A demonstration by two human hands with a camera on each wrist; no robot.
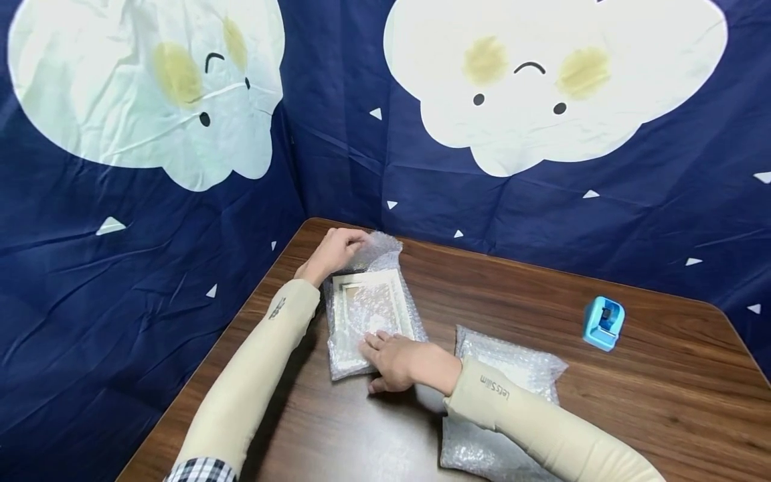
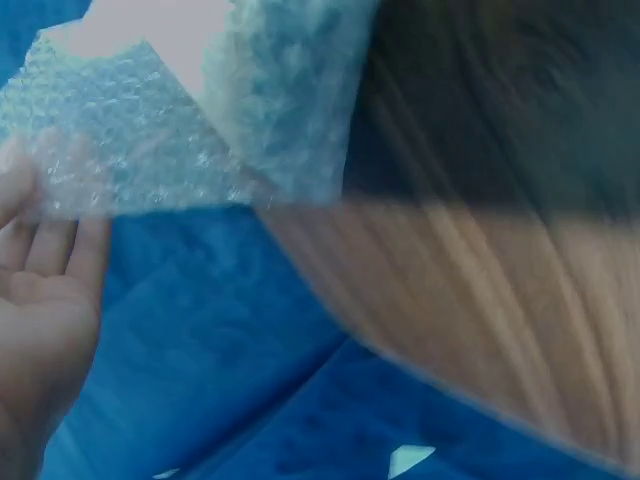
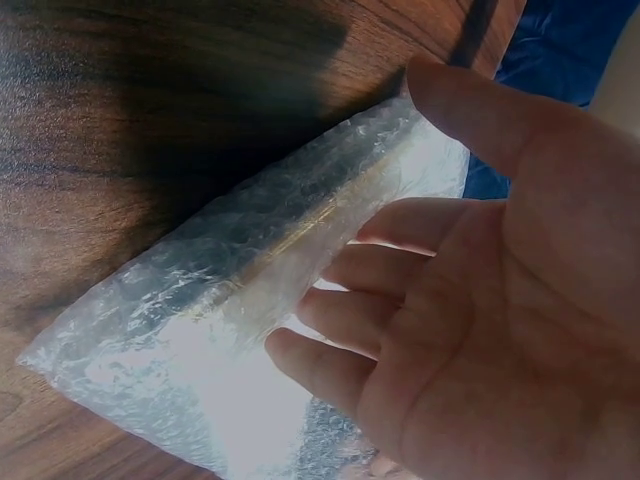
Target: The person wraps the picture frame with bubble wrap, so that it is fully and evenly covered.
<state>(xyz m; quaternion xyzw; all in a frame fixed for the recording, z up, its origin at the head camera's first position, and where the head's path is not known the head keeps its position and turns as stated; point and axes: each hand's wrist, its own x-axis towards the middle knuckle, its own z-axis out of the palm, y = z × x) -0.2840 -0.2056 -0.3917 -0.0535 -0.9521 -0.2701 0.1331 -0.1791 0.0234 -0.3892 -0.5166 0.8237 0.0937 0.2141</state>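
Note:
A cream picture frame (image 1: 400,306) lies inside a clear bubble wrap pouch (image 1: 337,370) on the left part of the table. At the pouch's far end, my left hand (image 1: 334,253) pinches the loose bubble wrap flap (image 1: 383,246). The left wrist view shows that flap (image 2: 130,150) raised between the thumb and fingers of the left hand (image 2: 50,320). My right hand (image 1: 394,360) rests on the near right part of the wrapped frame, fingers extended. In the right wrist view the fingers of the right hand (image 3: 470,300) reach over the pouch's edge.
A second bubble wrap packet (image 1: 512,355) lies to the right, partly under the right forearm. Farther right stands a blue tape dispenser (image 1: 604,324). The wooden table (image 1: 662,375) meets dark blue cloud-patterned curtains (image 1: 337,174) at its back and left.

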